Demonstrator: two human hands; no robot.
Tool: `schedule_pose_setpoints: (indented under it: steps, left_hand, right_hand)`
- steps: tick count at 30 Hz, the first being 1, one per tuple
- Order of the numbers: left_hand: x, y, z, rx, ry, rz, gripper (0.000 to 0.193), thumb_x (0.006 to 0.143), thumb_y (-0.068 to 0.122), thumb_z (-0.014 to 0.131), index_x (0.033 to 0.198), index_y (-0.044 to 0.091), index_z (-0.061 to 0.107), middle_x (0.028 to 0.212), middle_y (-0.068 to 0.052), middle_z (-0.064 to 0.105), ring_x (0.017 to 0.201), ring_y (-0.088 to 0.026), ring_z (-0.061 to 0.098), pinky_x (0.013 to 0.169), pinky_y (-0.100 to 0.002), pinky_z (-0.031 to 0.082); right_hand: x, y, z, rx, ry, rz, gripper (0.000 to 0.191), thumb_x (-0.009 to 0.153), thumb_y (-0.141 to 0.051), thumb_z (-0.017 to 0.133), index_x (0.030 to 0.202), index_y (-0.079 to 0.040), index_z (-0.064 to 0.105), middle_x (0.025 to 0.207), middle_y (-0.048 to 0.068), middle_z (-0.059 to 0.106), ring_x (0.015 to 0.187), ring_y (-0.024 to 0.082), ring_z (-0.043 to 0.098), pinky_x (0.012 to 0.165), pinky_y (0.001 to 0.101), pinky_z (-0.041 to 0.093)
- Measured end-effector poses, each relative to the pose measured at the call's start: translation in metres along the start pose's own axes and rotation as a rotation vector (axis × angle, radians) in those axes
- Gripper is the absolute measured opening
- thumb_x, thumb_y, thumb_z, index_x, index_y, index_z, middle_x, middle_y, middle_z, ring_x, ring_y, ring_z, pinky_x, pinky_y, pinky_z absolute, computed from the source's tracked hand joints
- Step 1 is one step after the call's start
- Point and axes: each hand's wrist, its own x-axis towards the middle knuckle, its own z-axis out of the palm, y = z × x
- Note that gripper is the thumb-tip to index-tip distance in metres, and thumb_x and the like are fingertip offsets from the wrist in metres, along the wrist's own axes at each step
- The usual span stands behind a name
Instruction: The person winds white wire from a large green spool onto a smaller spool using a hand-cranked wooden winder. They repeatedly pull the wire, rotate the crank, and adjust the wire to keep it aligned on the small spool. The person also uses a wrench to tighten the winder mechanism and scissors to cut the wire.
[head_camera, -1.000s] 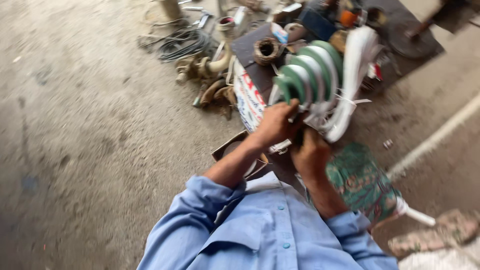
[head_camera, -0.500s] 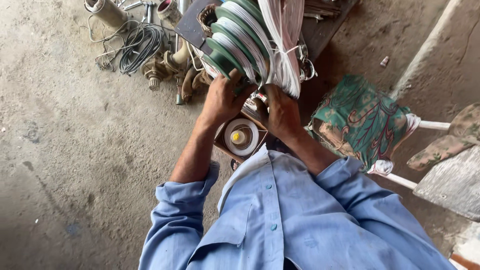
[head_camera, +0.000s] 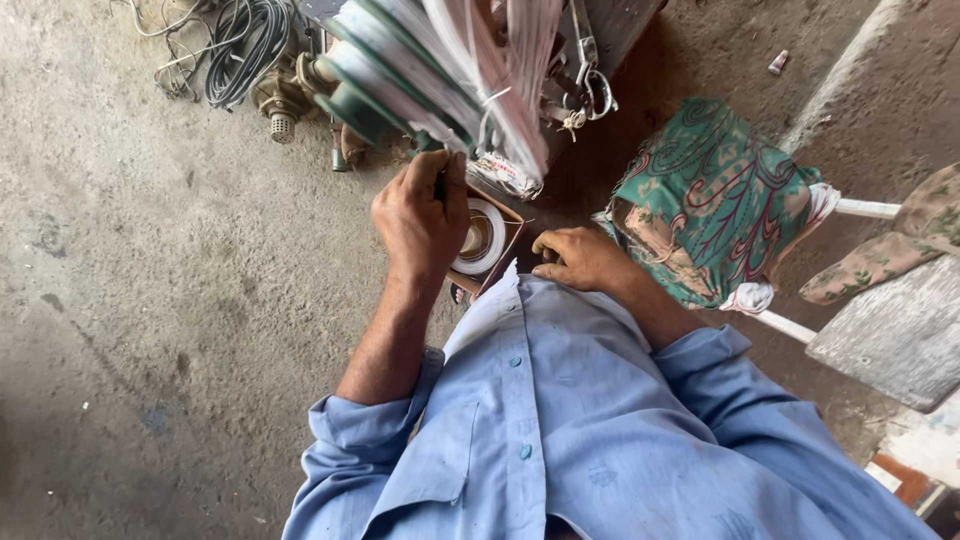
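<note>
Concrete floor; left hand (head_camera: 420, 222) grip clamped on green-white coil (head_camera: 430, 75); right hand (head_camera: 578, 260) grip loose, empty

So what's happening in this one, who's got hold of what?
A person in a blue shirt works over a concrete floor. The left hand grips the lower edge of a green and white finned part. The right hand rests by the shirt collar, holding nothing visible. A white tape roll sits in a small box between the hands. Coiled cable lies beyond, and a green patterned cushion to the right.
</note>
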Motion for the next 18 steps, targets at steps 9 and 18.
schedule_pose_setpoints:
  steps: [9, 18]
  left_hand:
    - [-0.002, 0.031, 0.026, 0.210, 0.119, -0.040, 0.011, 0.101, 0.017, 0.072, 0.096, 0.008, 0.069, 0.081, -0.010, 0.070, 0.069, -0.029, 0.070, 0.061, -0.039, 0.054]
    - [-0.013, 0.026, 0.042, 0.295, 0.199, -0.123, 0.012, 0.103, 0.020, 0.074, 0.096, 0.010, 0.070, 0.079, -0.005, 0.072, 0.065, -0.020, 0.071, 0.056, -0.035, 0.053]
  right_hand:
    - [0.004, 0.049, -0.033, -0.122, -0.158, -0.057, 0.040, 0.084, -0.039, 0.076, 0.112, -0.011, 0.068, 0.109, 0.011, 0.072, 0.103, 0.033, 0.069, 0.087, 0.0465, 0.055]
    - [0.011, 0.064, -0.035, -0.321, -0.261, -0.069, 0.045, 0.085, -0.040, 0.075, 0.120, -0.013, 0.066, 0.116, 0.012, 0.069, 0.109, 0.034, 0.066, 0.092, 0.0483, 0.054]
